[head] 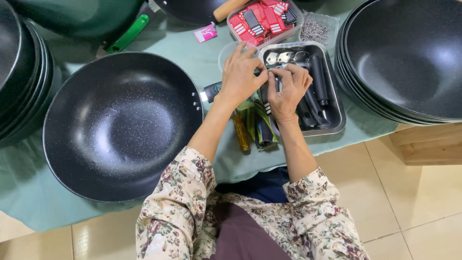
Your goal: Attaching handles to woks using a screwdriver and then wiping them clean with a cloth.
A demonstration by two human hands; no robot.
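Centrally, left hand (pixel 240 77) and right hand (pixel 288 87) meeting fingertip to fingertip above the near-left corner of a metal tray (pixel 338 120); fingers of both curled and pressed together around a small item, too hidden to identify, at the point where thumbs and forefingers join. Inside the tray, black handles (pixel 317 84) lying lengthwise and small metal plates (pixel 281 57) along the far wall. Just below the hands, at the table edge, screwdrivers (pixel 250 125) with amber and green grips, touching one another. Left of the hands, a large black speckled wok (pixel 120 125) resting open side up on a green cloth (pixel 29 192), its rim with rivets facing the left wrist. At far left, stacked dark pans (pixel 19 77); at right, a second nested stack of woks (pixel 409 58). Beyond the tray, a clear box of red-and-black packets (pixel 262 19) and a small clear container of screws (pixel 315 30). Floral sleeves (pixel 183 192) covering both forearms to mid-length.
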